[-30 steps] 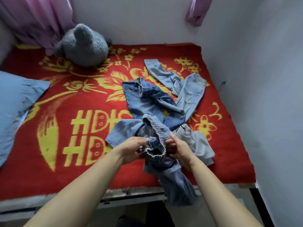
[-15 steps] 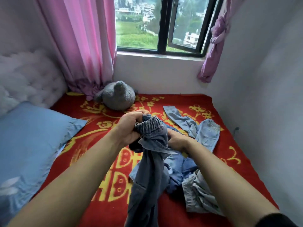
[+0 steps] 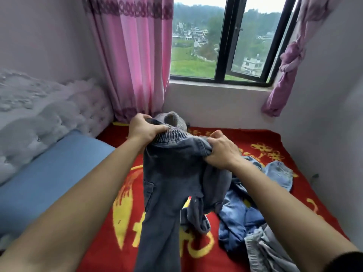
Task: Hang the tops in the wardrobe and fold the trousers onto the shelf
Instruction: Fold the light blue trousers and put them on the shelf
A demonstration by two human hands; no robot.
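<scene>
I hold up a pair of dark grey-blue jeans [image 3: 169, 173] with an elastic waistband, their legs hanging down over the bed. My left hand [image 3: 144, 129] grips the waistband's left end. The right end is gripped by my right hand [image 3: 221, 150]. Below on the red blanket [image 3: 275, 152] lie a mid-blue pair of jeans [image 3: 237, 216], a light-blue pair [image 3: 280, 173] further right, and a pale grey garment [image 3: 263, 250] at the lower right.
A grey plush toy [image 3: 172, 119] sits behind the held jeans below the window [image 3: 222, 40]. A blue pillow [image 3: 49, 177] lies at the left by a tufted headboard [image 3: 39, 112]. Pink curtains [image 3: 133, 55] hang at the left, and a knotted one at the right. A wall closes the right side.
Both hands have lifted the dark jeans off the pile and spread the waistband apart; the legs now hang free. My view has tilted up to the window.
</scene>
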